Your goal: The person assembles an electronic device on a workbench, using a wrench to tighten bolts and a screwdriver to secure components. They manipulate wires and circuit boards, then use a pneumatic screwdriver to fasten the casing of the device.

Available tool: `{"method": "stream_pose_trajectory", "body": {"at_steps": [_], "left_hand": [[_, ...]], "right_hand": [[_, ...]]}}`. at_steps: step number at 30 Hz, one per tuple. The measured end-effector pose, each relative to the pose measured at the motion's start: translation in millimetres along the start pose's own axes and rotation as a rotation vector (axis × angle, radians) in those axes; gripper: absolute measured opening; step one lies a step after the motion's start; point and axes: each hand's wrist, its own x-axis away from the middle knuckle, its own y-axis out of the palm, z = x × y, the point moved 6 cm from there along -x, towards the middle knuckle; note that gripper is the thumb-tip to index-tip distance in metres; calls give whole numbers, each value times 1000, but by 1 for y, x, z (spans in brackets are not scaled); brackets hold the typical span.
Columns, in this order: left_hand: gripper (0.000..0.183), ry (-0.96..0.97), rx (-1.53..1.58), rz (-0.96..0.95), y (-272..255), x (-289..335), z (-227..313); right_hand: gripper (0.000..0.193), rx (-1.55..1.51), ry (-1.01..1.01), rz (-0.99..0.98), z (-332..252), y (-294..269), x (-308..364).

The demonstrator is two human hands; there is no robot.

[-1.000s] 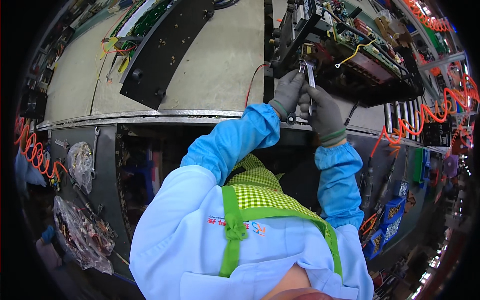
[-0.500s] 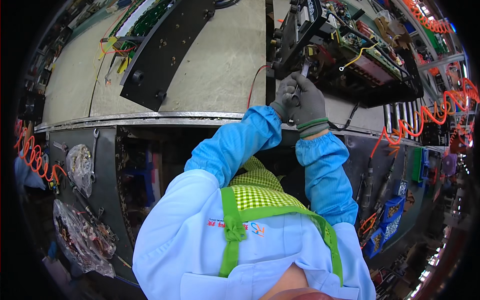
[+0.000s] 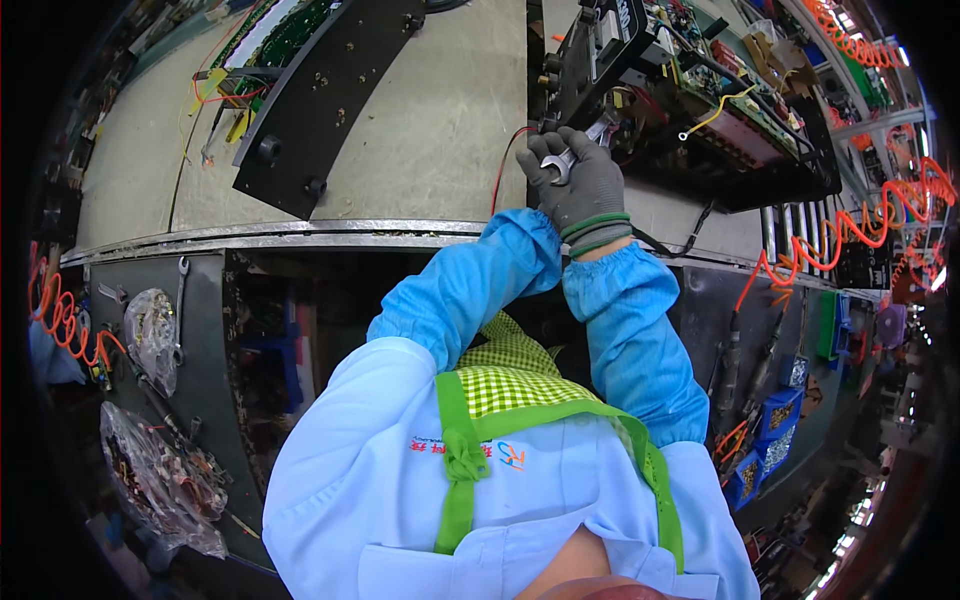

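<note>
A small steel wrench [image 3: 562, 165] sits clamped in the gloved right hand [image 3: 585, 185], at the near corner of the open black electronics box [image 3: 690, 100]. The left hand is hidden behind the right, so its grip cannot be told. A red wire [image 3: 505, 165] runs just left of the grip, and a black panel [image 3: 320, 100] lies well off to the left on the workbench [image 3: 440, 120].

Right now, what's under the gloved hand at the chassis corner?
A silver wrench pokes out from under the right hand, beside a red wire at the black chassis. The fastener and the left hand are covered.

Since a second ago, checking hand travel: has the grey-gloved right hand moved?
Yes. The grey-gloved right hand came left to the silver spanner, toward the red wire on the grey workbench.
</note>
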Motion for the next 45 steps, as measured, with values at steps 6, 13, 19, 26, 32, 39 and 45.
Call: {"method": "stream_pose_trajectory", "body": {"at_steps": [6, 13, 19, 26, 32, 39, 45], "left_hand": [[15, 5, 1, 4, 8, -3, 0], [14, 10, -5, 27, 7, -5, 3], [13, 15, -16, 34, 10, -8, 5], [14, -9, -77, 39, 17, -12, 13], [16, -159, -119, -18, 20, -15, 32], [26, -252, -480, -90, 41, -6, 68], [24, -376, -576, -111, 35, -13, 80]], "right_hand": [[27, -78, 16, -106, 15, 5, -10], [29, -88, -31, -85, 19, 1, -9], [23, 6, 67, 90, 8, -9, 0], [24, -39, 165, -50, 4, -16, -10], [24, 309, 339, -70, -34, -44, 15], [29, 585, 453, -122, -61, -80, 18], [24, 858, 449, -211, -113, -98, -1]]}}
